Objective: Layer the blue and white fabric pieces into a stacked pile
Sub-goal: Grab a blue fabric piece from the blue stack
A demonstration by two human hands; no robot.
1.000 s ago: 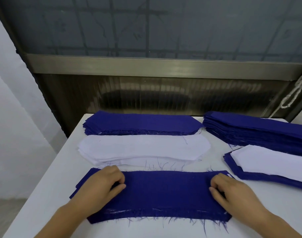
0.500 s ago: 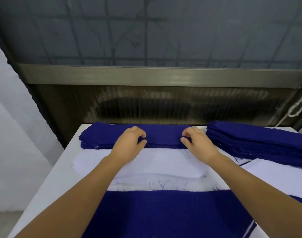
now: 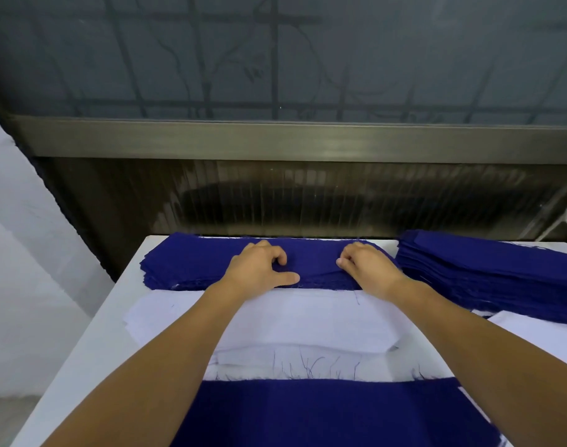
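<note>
A far stack of blue fabric pieces (image 3: 191, 266) lies along the table's back edge. My left hand (image 3: 259, 266) and my right hand (image 3: 366, 264) rest on its top, fingers curled, pinching the top blue piece so it wrinkles between them. In front of it sits a stack of white fabric pieces (image 3: 308, 321), crossed by both forearms. Nearest me lies the layered pile, a blue piece (image 3: 324, 411) on top with frayed threads at its far edge.
A tall second blue stack (image 3: 488, 272) stands at the back right, with a white piece (image 3: 540, 330) in front of it. The white table (image 3: 91, 343) ends at the left; a dark wall and metal sill rise just behind it.
Both hands left the near blue piece and reached over the white stack to the far blue stack. Since half a second ago their fingers have gathered its top piece.
</note>
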